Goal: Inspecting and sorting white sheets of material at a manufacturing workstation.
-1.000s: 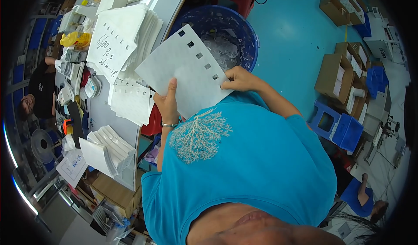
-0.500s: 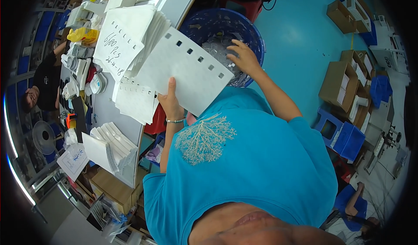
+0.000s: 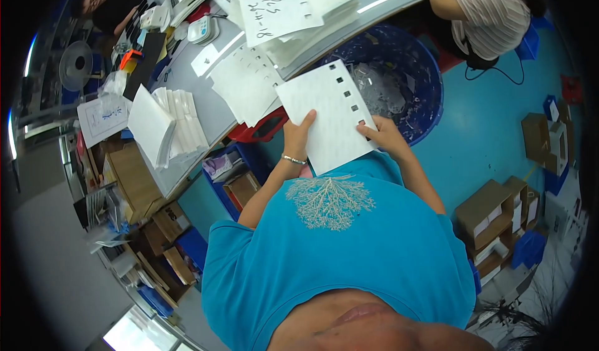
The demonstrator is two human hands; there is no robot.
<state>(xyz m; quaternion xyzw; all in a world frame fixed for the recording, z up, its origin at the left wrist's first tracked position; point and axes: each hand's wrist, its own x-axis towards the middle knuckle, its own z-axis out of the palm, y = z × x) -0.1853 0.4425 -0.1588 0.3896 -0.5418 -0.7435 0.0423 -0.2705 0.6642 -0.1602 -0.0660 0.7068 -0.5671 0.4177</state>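
A white sheet (image 3: 327,129) with a row of square holes along its far right edge is held in front of my chest, over the near rim of a blue bin (image 3: 437,92). My left hand (image 3: 298,137) grips its left edge, thumb on top and the other fingers hidden beneath. At the right edge, my right hand (image 3: 390,137) is closed on the sheet by the hole nearest me, its fingertips at that hole. Clear plastic scraps (image 3: 377,89) lie inside the bin.
A thick stack of similar sheets (image 3: 337,8) lies on the table (image 3: 218,33), with loose sheets (image 3: 246,79) beside it. Bundled white packs (image 3: 184,123) stand near the table's left end. A seated co-worker (image 3: 493,20) is beyond the bin; cardboard boxes (image 3: 480,210) stand right.
My right hand has come from over the bin to the sheet's right edge. The sheet has turned clockwise in my left hand. The whole view has swung, bringing the seated co-worker into sight.
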